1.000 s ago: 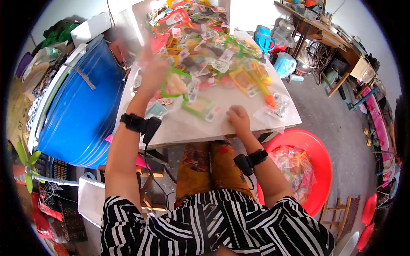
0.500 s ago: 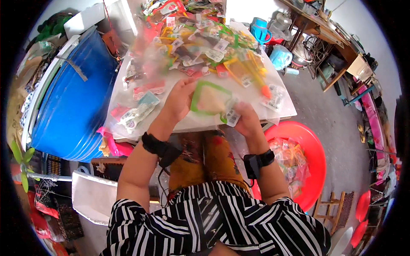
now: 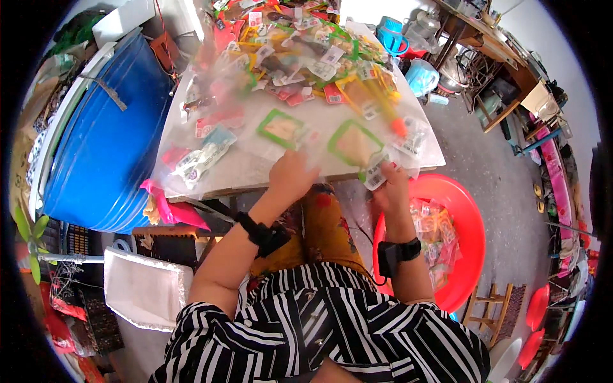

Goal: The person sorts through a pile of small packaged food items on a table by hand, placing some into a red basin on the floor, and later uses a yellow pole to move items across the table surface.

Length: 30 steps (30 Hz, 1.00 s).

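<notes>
Many bagged packets [image 3: 436, 241] already lie in the red basin [image 3: 470, 255] at near right. The right hand [image 3: 391, 186] grips the near corner of a green-edged packet [image 3: 352, 143] at the table's [image 3: 252, 167] near edge. The left hand [image 3: 292, 175] is curled and blurred; whether it holds anything I cannot tell. Just beyond it is another green-edged packet [image 3: 281, 129]. Farther off, a large heap [image 3: 306, 60] seems left.

On the table [image 3: 246, 169], a heap of packets [image 3: 306, 57] spreads from the far edge toward the middle, loose packets [image 3: 203, 159] lie near the front left corner, a barrel [image 3: 102, 134] stands off the left edge, and a basin [image 3: 471, 255] holding more packets [image 3: 437, 239] sits below the front right corner.
</notes>
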Each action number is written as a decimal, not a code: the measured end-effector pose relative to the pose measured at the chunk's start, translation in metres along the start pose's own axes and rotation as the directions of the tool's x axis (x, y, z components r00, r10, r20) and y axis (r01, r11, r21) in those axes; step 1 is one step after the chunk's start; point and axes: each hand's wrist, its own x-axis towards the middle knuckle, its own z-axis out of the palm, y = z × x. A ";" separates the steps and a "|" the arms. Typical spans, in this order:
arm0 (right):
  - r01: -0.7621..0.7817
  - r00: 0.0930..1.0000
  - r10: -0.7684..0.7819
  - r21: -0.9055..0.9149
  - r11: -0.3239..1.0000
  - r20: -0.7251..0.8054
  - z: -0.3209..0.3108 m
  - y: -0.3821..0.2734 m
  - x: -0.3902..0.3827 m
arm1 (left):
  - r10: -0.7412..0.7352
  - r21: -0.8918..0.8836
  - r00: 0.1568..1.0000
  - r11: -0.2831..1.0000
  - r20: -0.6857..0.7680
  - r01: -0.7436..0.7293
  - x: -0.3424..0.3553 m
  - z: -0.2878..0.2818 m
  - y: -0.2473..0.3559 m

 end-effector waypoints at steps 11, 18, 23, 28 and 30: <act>0.049 0.999 -0.049 -0.005 0.999 0.021 -0.009 0.016 -0.005 | -0.126 0.166 0.970 0.982 0.209 0.091 0.011 0.004 0.009; 0.019 0.999 -0.021 0.060 0.998 0.025 -0.013 0.016 -0.005 | -0.169 0.014 0.962 0.985 0.215 0.171 0.018 0.012 -0.005; -0.002 0.999 0.002 0.006 1.000 0.037 -0.002 0.017 -0.002 | -0.162 -0.070 0.967 0.981 0.196 0.179 0.018 0.010 -0.005; -0.042 0.996 0.043 -0.009 0.999 0.077 -0.001 0.026 0.004 | -0.169 -0.180 0.982 0.967 0.084 0.182 0.018 0.013 -0.004; -0.048 0.997 0.053 -0.072 0.996 0.061 -0.003 0.031 0.007 | -0.181 -0.158 0.980 0.969 0.081 0.192 0.019 0.012 -0.002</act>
